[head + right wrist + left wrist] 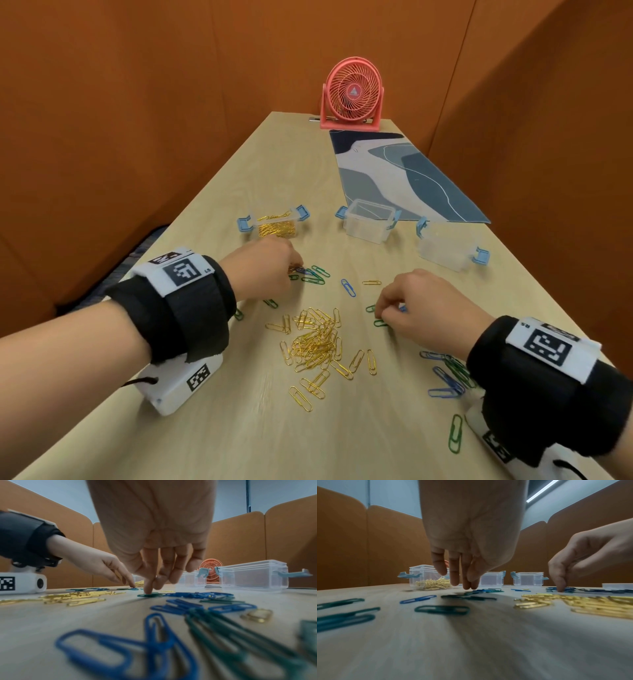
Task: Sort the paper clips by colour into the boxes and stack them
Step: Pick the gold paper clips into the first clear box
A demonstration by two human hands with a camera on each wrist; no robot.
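Sorting stands partly done. Surface (219, 442): long, walled on both sides, open room at the near end. Mat (404, 178) and fan (352, 94) at the far end. Three boxes, lids off: left box (275, 224) holds gold clips; middle box (371, 221) and right box (445, 250) look empty; none stacked. Gold pile (318, 346) loose in the centre; blue and green clips (448, 377) scattered around it, some near the right edge. Left hand (263, 270), fingers bunched, touches a mixed cluster (310, 274); a pinch cannot be told. Right hand (424, 305) curled, fingertip pressing a green clip (148, 595).
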